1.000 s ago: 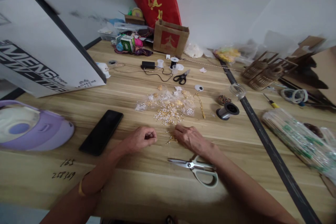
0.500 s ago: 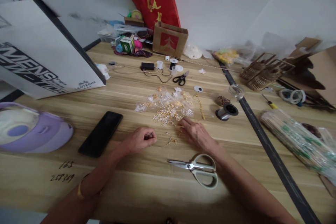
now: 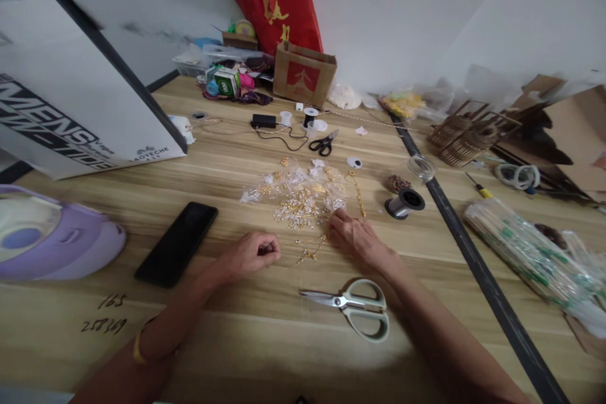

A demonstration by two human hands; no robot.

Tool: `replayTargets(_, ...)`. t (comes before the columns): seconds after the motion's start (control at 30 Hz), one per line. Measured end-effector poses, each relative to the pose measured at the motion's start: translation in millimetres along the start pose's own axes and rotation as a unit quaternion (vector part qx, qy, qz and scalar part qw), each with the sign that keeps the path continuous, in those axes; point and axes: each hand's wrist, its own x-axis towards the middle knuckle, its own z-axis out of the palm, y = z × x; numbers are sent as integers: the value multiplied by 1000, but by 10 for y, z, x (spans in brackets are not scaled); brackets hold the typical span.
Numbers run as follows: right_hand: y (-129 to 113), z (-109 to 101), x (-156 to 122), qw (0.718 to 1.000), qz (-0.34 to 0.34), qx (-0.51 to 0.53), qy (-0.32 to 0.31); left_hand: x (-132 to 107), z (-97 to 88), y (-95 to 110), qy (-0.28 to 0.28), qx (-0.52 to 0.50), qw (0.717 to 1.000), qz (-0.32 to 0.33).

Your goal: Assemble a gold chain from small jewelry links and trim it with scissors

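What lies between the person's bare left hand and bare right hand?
In the head view, a thin golden chain and a small golden cluster lie on the wood-grain tabletop between the left hand and right hand.

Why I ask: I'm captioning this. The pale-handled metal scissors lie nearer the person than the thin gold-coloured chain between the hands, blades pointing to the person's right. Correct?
Not quite: the pale-handled metal scissors have their blades pointing to the person's left, as the head view shows. The rest holds.
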Motion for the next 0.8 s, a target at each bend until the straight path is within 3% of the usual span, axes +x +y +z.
replayTargets(0.43, 94, -4, -35, 996, 2, 83, 28, 16, 25, -40, -3, -2, 1000, -7)
replayTargets(0.67, 15, -2, -16, 995, -89, -19, 35, 12, 19, -13, -1, -6, 1000, -8)
replayTargets(0.8, -47, -14, -20, 993, -94, -68, 29, 14, 19, -8, 1, -6, 1000, -6)
